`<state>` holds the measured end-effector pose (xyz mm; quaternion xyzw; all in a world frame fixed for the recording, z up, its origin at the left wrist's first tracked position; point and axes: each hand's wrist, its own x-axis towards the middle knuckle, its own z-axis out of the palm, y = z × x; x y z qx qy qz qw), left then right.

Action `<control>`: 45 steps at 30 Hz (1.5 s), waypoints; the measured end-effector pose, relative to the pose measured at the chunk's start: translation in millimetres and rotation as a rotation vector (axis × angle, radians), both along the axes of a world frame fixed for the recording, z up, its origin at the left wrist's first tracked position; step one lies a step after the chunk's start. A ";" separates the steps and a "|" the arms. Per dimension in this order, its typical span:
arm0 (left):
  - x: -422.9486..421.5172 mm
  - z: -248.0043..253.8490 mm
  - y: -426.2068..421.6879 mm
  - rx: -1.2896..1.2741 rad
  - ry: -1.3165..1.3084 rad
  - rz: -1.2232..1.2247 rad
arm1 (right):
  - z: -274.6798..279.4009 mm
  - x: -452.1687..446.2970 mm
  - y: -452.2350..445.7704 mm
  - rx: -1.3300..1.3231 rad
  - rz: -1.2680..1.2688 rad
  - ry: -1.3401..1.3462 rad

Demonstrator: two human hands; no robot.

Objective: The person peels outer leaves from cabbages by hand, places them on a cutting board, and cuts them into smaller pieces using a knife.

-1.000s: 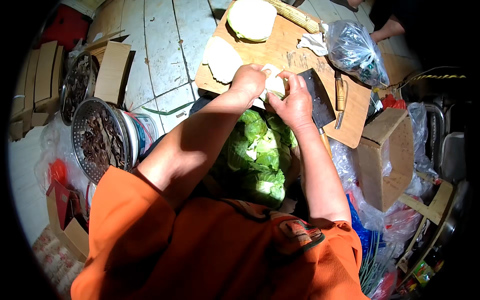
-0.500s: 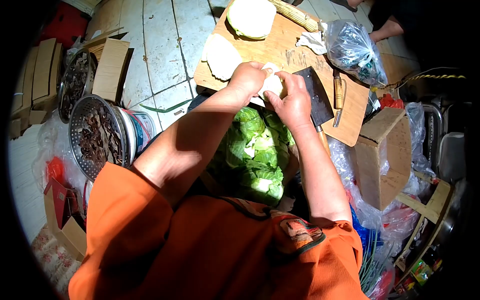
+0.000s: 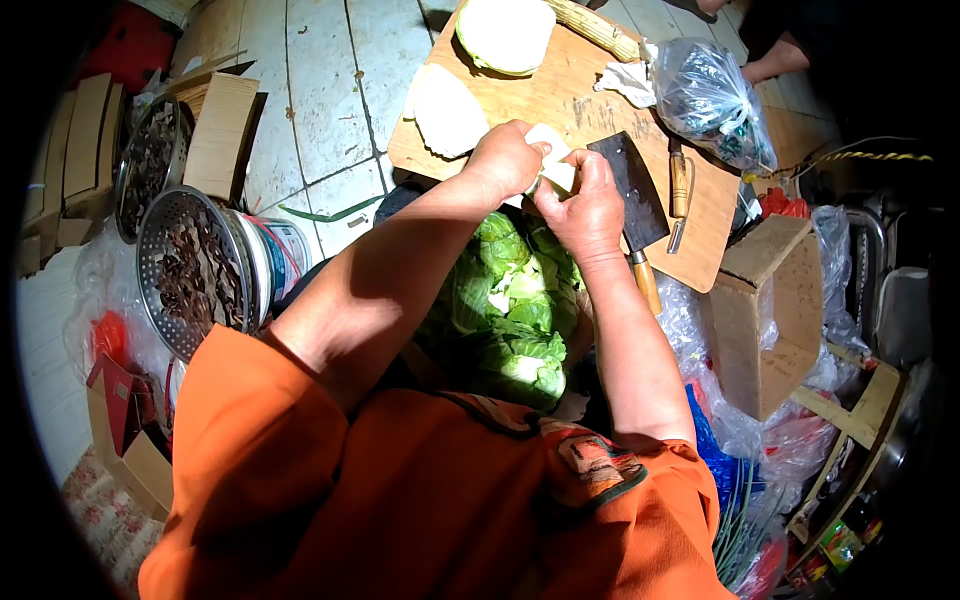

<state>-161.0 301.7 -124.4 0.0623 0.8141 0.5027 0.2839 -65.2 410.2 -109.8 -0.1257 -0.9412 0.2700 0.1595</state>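
Observation:
Over the near edge of a wooden cutting board [image 3: 640, 215], my left hand [image 3: 505, 160] and my right hand [image 3: 582, 212] both grip a pale cabbage piece [image 3: 558, 176], fingers closed around it from either side. Torn green cabbage leaves [image 3: 510, 300] are heaped below my hands, in front of my body. On the board, a cut cabbage chunk [image 3: 447, 112] lies beside my left hand, and a larger cabbage half [image 3: 507, 36] sits farther back. A cleaver [image 3: 633, 185] rests right of my right hand, its wooden handle toward me. Beyond it lies a wooden-handled peeler or small knife [image 3: 679, 190].
A metal colander [image 3: 150, 262] of dark dried pieces stands on a bucket at left. A tied plastic bag [image 3: 708, 100] and a corncob-like roll [image 3: 596, 28] are at the board's far side. A cardboard box [image 3: 762, 310] stands right. Another person's foot [image 3: 775, 62] shows far right.
The cabbage piece looks more split apart between my hands, with a gap or fold now showing. My hands have shifted only slightly; the cleaver and board stay put.

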 end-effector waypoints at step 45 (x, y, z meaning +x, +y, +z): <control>43.4 1.8 34.8 -0.183 0.624 -0.540 | 54.6 108.2 61.2 -0.139 -0.294 -0.599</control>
